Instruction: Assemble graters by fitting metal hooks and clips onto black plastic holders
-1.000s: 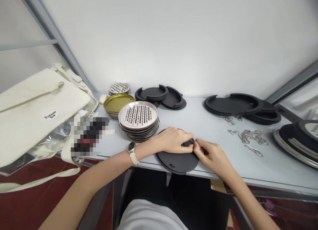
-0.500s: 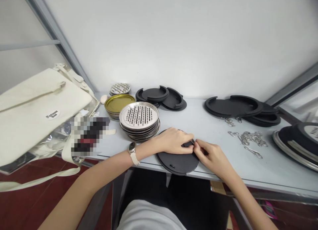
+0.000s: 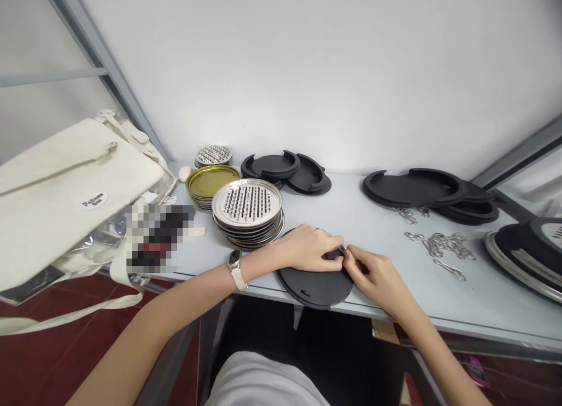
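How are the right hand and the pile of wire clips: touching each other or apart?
Apart. The head view shows grey tabletop between the right hand and the pile of wire clips.

Matte black, round, plastic-looking disc (image 3: 325,286); pale grey, flat bench (image 3: 342,210); silver, round metal grater (image 3: 247,202) patterned with dark-slotted rows.

The left hand (image 3: 314,251) is held palm down near the front edge of the desk (image 3: 386,233), its fingers pointed rightward. Beside them, the right hand's (image 3: 371,277) fingertips are pinched. Both forearms (image 3: 193,298) are angled inward across that edge.
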`<act>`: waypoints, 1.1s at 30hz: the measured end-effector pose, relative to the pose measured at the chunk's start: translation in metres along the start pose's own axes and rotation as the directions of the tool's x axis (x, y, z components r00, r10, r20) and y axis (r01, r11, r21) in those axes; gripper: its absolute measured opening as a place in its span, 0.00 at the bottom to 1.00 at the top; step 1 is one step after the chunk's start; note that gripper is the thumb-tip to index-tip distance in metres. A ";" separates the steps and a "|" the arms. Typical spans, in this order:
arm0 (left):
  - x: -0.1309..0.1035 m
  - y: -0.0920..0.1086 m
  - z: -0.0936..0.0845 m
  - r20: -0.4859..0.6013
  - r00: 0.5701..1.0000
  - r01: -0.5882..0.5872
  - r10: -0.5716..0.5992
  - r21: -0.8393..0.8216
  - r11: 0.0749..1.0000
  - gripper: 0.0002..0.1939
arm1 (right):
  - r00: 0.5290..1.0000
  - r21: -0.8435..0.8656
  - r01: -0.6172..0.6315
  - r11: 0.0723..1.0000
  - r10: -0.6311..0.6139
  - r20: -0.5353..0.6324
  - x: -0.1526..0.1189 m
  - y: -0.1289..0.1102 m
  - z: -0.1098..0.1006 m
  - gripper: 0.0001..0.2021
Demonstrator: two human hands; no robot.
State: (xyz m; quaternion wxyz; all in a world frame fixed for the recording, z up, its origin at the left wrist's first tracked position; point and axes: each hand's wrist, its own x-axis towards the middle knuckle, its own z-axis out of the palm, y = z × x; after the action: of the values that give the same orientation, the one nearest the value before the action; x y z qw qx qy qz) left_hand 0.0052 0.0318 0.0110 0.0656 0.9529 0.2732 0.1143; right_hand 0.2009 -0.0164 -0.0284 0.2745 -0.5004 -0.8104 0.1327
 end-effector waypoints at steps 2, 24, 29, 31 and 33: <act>0.000 0.000 0.000 0.003 1.000 0.003 -0.003 -0.002 1.000 0.12 | 1.000 0.000 0.000 1.000 0.000 -0.001 0.000 0.000 -0.001 0.16; 0.001 0.001 -0.001 0.031 0.999 0.016 -0.015 -0.046 0.999 0.10 | 0.999 0.016 -0.032 0.999 0.032 0.019 0.001 -0.002 -0.003 0.16; 0.001 0.002 -0.001 0.011 0.999 0.034 -0.033 -0.036 0.999 0.10 | 1.000 0.033 -0.017 0.999 0.016 0.023 0.000 -0.004 -0.005 0.16; 0.001 0.002 -0.001 0.010 0.999 0.035 -0.035 -0.040 0.999 0.11 | 1.000 0.027 -0.007 1.000 0.007 0.021 0.000 -0.004 -0.005 0.16; 0.002 0.003 -0.002 0.017 0.999 0.040 -0.039 -0.051 0.998 0.11 | 1.000 0.010 -0.001 1.000 0.001 0.015 -0.001 -0.004 -0.005 0.17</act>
State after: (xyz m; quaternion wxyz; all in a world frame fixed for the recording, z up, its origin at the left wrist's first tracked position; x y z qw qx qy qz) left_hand 0.0075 0.0306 0.0135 0.0947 0.9461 0.2886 0.1121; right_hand 0.2011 -0.0190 -0.0224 0.2707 -0.4982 -0.8116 0.1406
